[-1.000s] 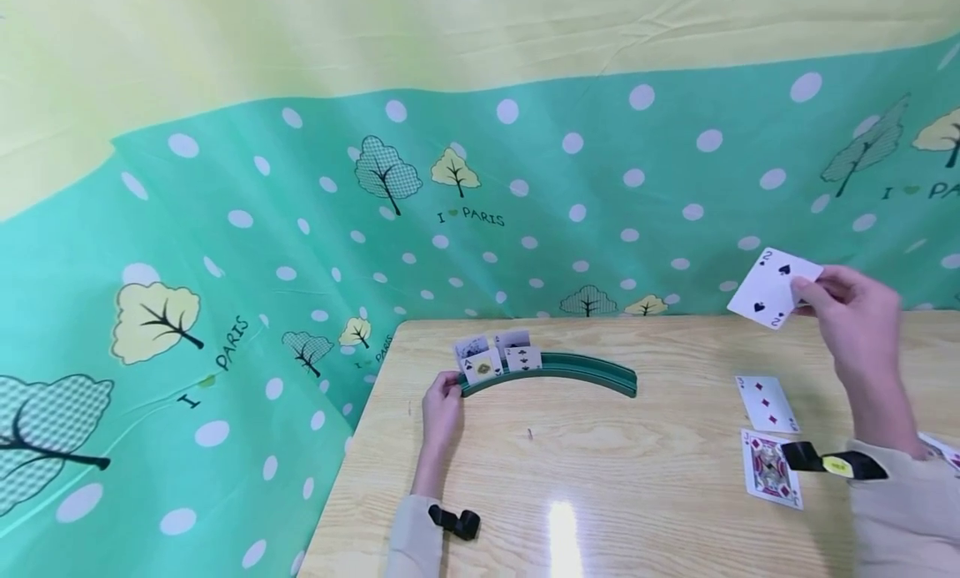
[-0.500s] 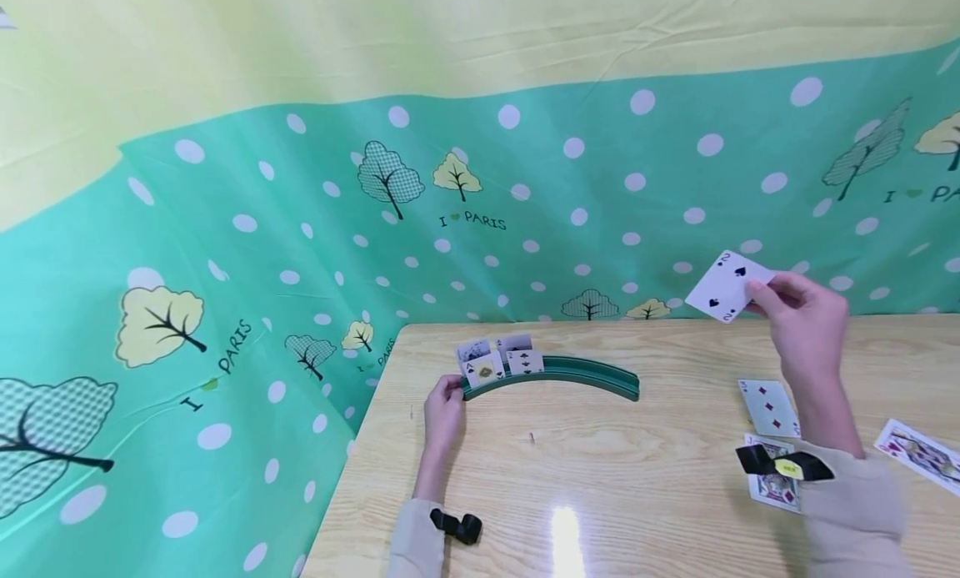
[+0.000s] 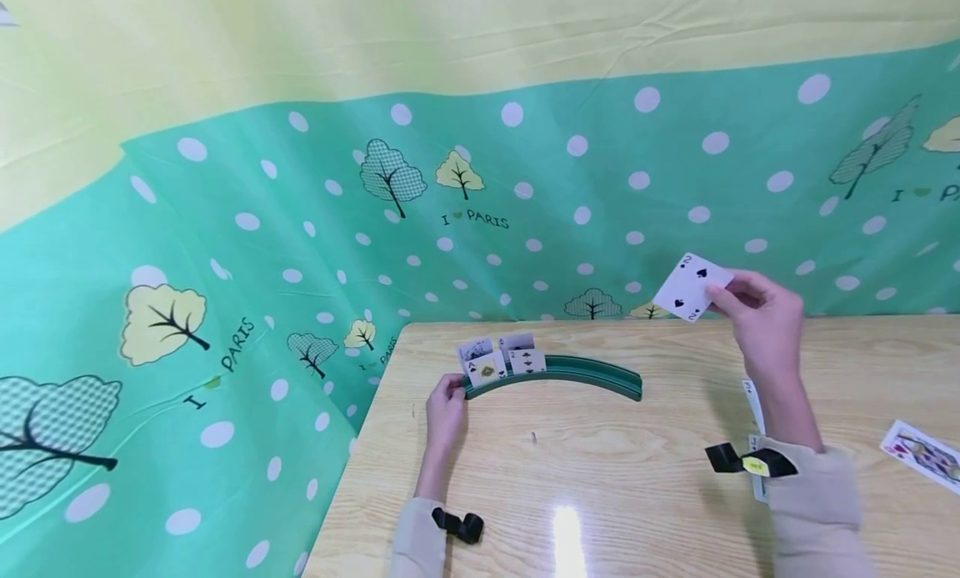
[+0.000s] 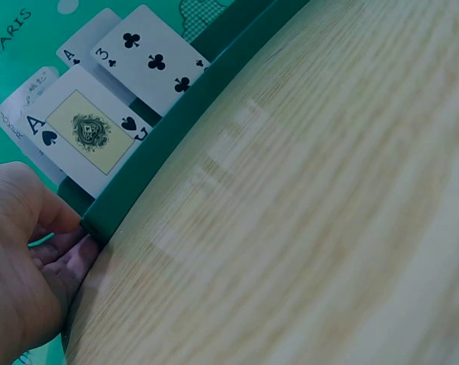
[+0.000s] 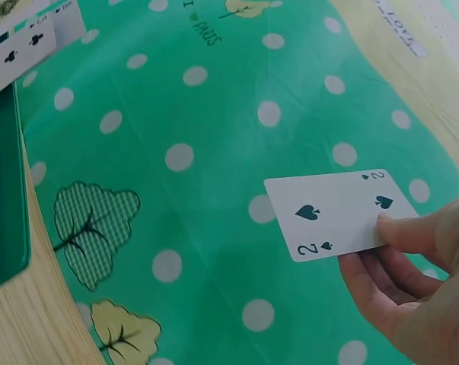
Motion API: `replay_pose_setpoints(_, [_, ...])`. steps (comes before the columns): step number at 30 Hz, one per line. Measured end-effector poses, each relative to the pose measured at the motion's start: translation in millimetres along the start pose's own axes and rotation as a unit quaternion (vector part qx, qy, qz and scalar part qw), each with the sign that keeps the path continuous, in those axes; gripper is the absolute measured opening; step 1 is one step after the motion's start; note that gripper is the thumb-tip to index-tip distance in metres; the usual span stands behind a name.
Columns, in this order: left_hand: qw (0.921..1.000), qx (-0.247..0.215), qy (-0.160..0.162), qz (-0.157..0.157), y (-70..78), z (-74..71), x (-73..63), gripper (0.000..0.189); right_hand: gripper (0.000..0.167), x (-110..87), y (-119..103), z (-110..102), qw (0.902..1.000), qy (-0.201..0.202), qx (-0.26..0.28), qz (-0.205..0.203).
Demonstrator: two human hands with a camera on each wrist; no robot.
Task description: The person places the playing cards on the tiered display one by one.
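Note:
A curved green card holder (image 3: pixel 592 374) lies on the table, its left end pinched between the thumb and fingers of my left hand (image 3: pixel 444 415). Four cards would be too many to name alike, so by row: in front stand the ace of spades (image 4: pixel 88 131) and three of clubs (image 4: pixel 151 62). Behind them, a joker (image 4: pixel 20 118) and an ace of clubs (image 4: pixel 88 47) show partly. My right hand (image 3: pixel 767 332) is raised near the cloth, to the right of the holder. Its thumb and fingers pinch a two of spades (image 3: pixel 688 286), face toward me.
Under the right forearm, a three of diamonds (image 3: pixel 752 404) and a jack of diamonds (image 3: pixel 756 488) lie mostly hidden. A face card (image 3: pixel 924 454) lies at the far right. Green dotted cloth (image 3: pixel 517 253) hangs behind the wooden table (image 3: pixel 645 486).
My right hand has carried the two of spades leftward toward the holder, and its forearm now covers most of the two diamond cards. The left hand keeps its place on the holder.

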State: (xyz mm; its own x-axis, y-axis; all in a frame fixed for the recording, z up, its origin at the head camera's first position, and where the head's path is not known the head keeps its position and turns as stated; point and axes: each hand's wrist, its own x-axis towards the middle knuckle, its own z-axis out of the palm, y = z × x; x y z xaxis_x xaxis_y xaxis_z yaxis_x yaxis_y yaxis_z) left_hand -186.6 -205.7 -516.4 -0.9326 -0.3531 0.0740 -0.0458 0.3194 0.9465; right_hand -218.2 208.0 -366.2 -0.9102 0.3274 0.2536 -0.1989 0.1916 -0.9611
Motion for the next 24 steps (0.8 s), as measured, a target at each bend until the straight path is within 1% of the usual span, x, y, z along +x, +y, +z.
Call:
replay_pose_setpoints(4, [1.0,0.004,0.0,0.004,-0.4,0.0,0.4,0.026,0.032,-4.3,-0.8,8.5,0.9997,-0.021,-0.016,-0.004])
replay_pose_setpoints(10, [1.0,-0.001,0.0,0.0,0.8,-0.5,-0.6,0.026,0.036,-10.5,-0.4,22.4,0.9981,-0.044,-0.041,-0.014])
replay_pose_setpoints(16, [1.0,-0.001,-0.001,-0.007,0.2,-0.8,-1.9,0.027,0.036,-12.6,0.4,33.6,0.9966,-0.072,-0.037,-0.017])
replay_pose_setpoints(20, [1.0,0.004,0.005,-0.002,-0.1,-0.7,-1.0,0.026,0.036,-12.9,1.3,39.9,0.9956,-0.087,-0.029,-0.017])
replay_pose_setpoints(24, [1.0,0.003,0.0,0.001,1.1,-1.0,-1.2,0.027,0.035,-14.7,1.2,42.0,0.9953,-0.094,-0.02,-0.014])
